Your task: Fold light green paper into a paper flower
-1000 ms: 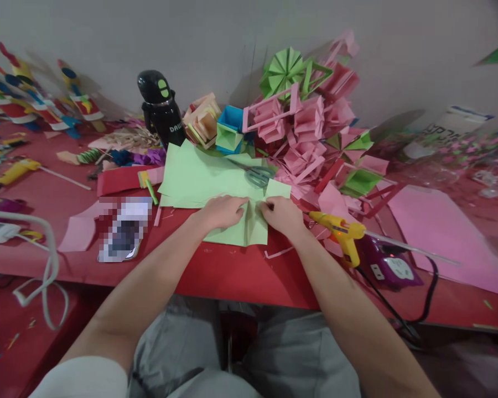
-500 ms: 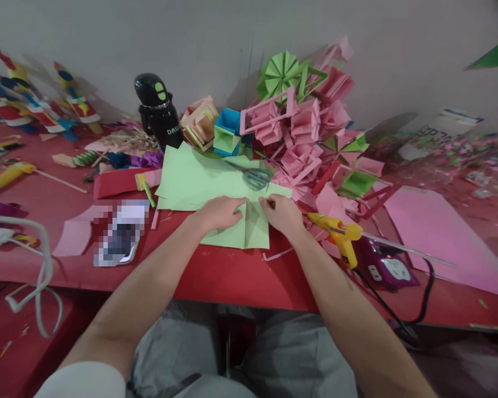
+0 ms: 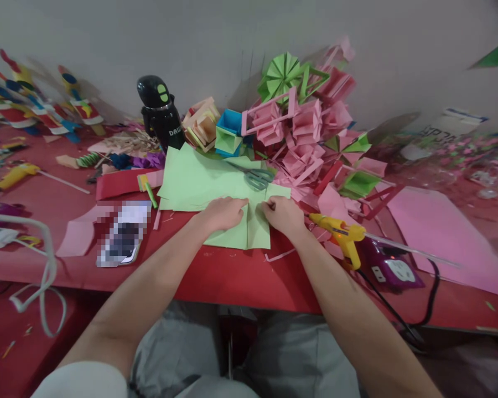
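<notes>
A light green sheet of paper (image 3: 258, 229) with an upright crease lies at the table's front. My left hand (image 3: 227, 212) rests on its left part, fingers curled together at the crease. On the right part, my right hand (image 3: 285, 213) has its thumb and bent fingers pinched at the paper; the fingertips are partly hidden. Just beyond both hands, scissors (image 3: 257, 178) with grey-green handles lie on more light green sheets (image 3: 195, 182). A yellow hot glue gun (image 3: 340, 232) with a long clear stick lies right of my right hand.
Pink and green folded paper pieces (image 3: 307, 119) are heaped at the back. A black bottle (image 3: 161, 113) stands left of them. A phone (image 3: 126, 235) lies left of my left forearm. A purple power socket (image 3: 394, 268) and pink sheet (image 3: 448, 232) are at right, a white cable (image 3: 50, 260) at left.
The whole view has shifted slightly. Both hands stay at the green sheet, with my right fingers slightly lower along it.
</notes>
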Demonstrator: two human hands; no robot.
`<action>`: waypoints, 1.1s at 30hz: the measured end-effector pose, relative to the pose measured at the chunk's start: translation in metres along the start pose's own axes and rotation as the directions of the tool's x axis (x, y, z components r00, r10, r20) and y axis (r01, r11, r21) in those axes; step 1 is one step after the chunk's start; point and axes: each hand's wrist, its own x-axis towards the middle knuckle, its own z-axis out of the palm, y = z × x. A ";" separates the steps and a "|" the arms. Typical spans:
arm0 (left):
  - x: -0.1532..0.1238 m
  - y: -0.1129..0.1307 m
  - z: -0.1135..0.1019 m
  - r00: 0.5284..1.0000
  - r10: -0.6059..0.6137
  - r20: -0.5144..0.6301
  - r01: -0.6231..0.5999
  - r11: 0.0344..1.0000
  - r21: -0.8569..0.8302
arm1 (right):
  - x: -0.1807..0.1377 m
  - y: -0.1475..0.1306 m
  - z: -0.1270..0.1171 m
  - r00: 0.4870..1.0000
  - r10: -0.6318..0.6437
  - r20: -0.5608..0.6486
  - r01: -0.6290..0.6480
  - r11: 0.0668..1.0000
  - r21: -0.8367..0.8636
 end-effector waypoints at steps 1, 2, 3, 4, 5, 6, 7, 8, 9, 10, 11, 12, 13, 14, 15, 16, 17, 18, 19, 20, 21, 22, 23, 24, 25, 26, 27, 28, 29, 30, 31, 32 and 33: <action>0.000 0.000 0.000 1.000 -0.002 0.001 0.002 1.000 0.002 | 0.000 0.000 0.000 1.000 0.001 -0.001 -0.001 1.000 -0.002; -0.001 0.000 0.000 1.000 -0.003 0.000 0.003 1.000 0.003 | 0.000 0.000 0.000 1.000 0.001 -0.002 -0.001 1.000 -0.006; -0.001 0.000 0.000 1.000 -0.005 -0.001 0.005 1.000 0.003 | 0.000 0.000 0.000 1.000 0.000 -0.006 0.000 1.000 -0.010; -0.001 0.000 0.000 1.000 -0.007 -0.002 0.007 1.000 0.003 | 0.000 0.000 0.000 1.000 0.000 -0.008 0.000 1.000 -0.016; -0.001 0.000 0.001 1.000 -0.007 -0.004 0.007 1.000 0.004 | 0.000 0.000 0.000 1.000 0.000 -0.009 0.000 1.000 -0.021; 0.000 0.000 0.001 1.000 -0.005 -0.004 0.005 1.000 0.006 | 0.000 0.000 0.001 1.000 0.000 -0.009 0.000 1.000 -0.025; 0.000 0.000 0.001 1.000 -0.002 -0.004 0.002 1.000 0.009 | -0.001 0.000 0.001 1.000 -0.001 -0.007 0.000 1.000 -0.027; 0.001 0.000 0.002 1.000 0.001 -0.004 -0.001 1.000 0.014 | -0.001 0.000 0.001 1.000 0.000 -0.004 0.000 1.000 -0.027; 0.001 -0.001 0.003 1.000 0.002 -0.006 -0.002 1.000 0.018 | -0.001 0.000 0.001 1.000 0.002 -0.004 -0.002 1.000 -0.025; 0.001 -0.001 0.003 1.000 0.002 -0.010 -0.002 1.000 0.023 | -0.001 0.000 0.001 1.000 0.003 -0.005 -0.003 1.000 -0.022; 0.002 -0.001 0.004 1.000 0.002 -0.015 -0.001 1.000 0.026 | -0.002 0.001 0.002 1.000 0.004 -0.009 -0.005 1.000 -0.017; 0.002 -0.001 0.005 1.000 0.000 -0.019 0.000 1.000 0.029 | -0.002 0.001 0.002 1.000 0.008 -0.015 -0.008 1.000 -0.013; 0.002 0.000 0.005 1.000 0.000 -0.020 0.001 1.000 0.029 | -0.003 0.002 0.003 1.000 0.009 -0.022 -0.009 1.000 -0.009; 0.002 0.000 0.005 1.000 0.000 -0.019 0.001 1.000 0.029 | -0.003 0.002 0.003 1.000 0.008 -0.029 -0.008 1.000 -0.002; 0.002 0.000 0.005 1.000 -0.001 -0.017 0.001 1.000 0.026 | -0.004 0.003 0.004 0.999 0.006 -0.035 -0.005 1.000 0.011; 0.001 0.001 0.005 1.000 -0.002 -0.016 0.002 1.000 0.020 | -0.004 0.004 0.004 0.999 0.000 -0.040 0.001 0.999 0.033; 0.001 0.001 0.005 1.000 -0.004 -0.016 0.004 1.000 0.010 | -0.005 0.005 0.004 0.999 -0.007 -0.047 0.010 0.998 0.063; 0.000 0.001 0.005 1.000 -0.008 -0.021 0.008 1.000 -0.003 | -0.005 0.006 0.003 0.998 -0.018 -0.057 0.024 0.994 0.103; -0.001 0.000 0.005 0.999 -0.014 -0.031 0.013 1.000 -0.015 | -0.006 0.006 0.002 0.997 -0.029 -0.070 0.039 0.988 0.150; -0.001 -0.001 0.005 0.999 -0.019 -0.039 0.018 0.999 -0.030 | -0.006 0.007 0.001 0.996 -0.037 -0.084 0.053 0.978 0.199; -0.002 -0.002 0.006 0.999 -0.020 -0.044 0.018 0.999 -0.047 | -0.007 0.007 -0.001 0.994 -0.044 -0.099 0.067 0.967 0.245; -0.002 -0.003 0.007 0.999 -0.021 -0.047 0.018 0.998 -0.063 | -0.008 0.007 -0.003 0.993 -0.050 -0.110 0.080 0.956 0.282; -0.002 -0.004 0.008 0.998 -0.021 -0.051 0.018 0.997 -0.076 | -0.009 0.007 -0.005 0.992 -0.056 -0.116 0.089 0.948 0.307; -0.002 -0.005 0.009 0.998 -0.021 -0.054 0.017 0.996 -0.087 | -0.010 0.007 -0.007 0.991 -0.064 -0.115 0.097 0.945 0.312; -0.002 -0.006 0.009 0.998 -0.024 -0.062 0.018 0.995 -0.095 | -0.011 0.007 -0.008 0.992 -0.078 -0.102 0.105 0.946 0.306; -0.002 -0.006 0.010 0.997 -0.030 -0.074 0.022 0.995 -0.101 | -0.012 0.007 -0.010 0.992 -0.098 -0.081 0.117 0.949 0.292; -0.002 -0.007 0.010 0.995 -0.035 -0.093 0.025 0.994 -0.105 | -0.012 0.007 -0.010 0.991 -0.118 -0.058 0.129 0.952 0.277; -0.002 -0.007 0.009 0.993 -0.036 -0.112 0.023 0.993 -0.113 | -0.012 0.007 -0.010 0.990 -0.134 -0.038 0.139 0.955 0.264; -0.003 -0.006 0.009 0.991 -0.034 -0.130 0.018 0.992 -0.124 | -0.011 0.007 -0.009 0.990 -0.141 -0.028 0.144 0.957 0.254; -0.003 -0.006 0.008 0.989 -0.032 -0.147 0.012 0.991 -0.134 | -0.010 0.007 -0.007 0.990 -0.141 -0.028 0.143 0.958 0.247; -0.003 -0.006 0.008 0.986 -0.027 -0.162 0.004 0.990 -0.139 | -0.009 0.006 -0.005 0.991 -0.130 -0.038 0.136 0.961 0.241; -0.003 -0.006 0.007 0.985 -0.019 -0.171 -0.005 0.990 -0.138 | -0.008 0.006 -0.003 0.992 -0.115 -0.053 0.124 0.964 0.235; -0.003 -0.007 0.006 0.984 -0.010 -0.175 -0.013 0.991 -0.130 | -0.006 0.005 -0.001 0.993 -0.098 -0.066 0.111 0.967 0.228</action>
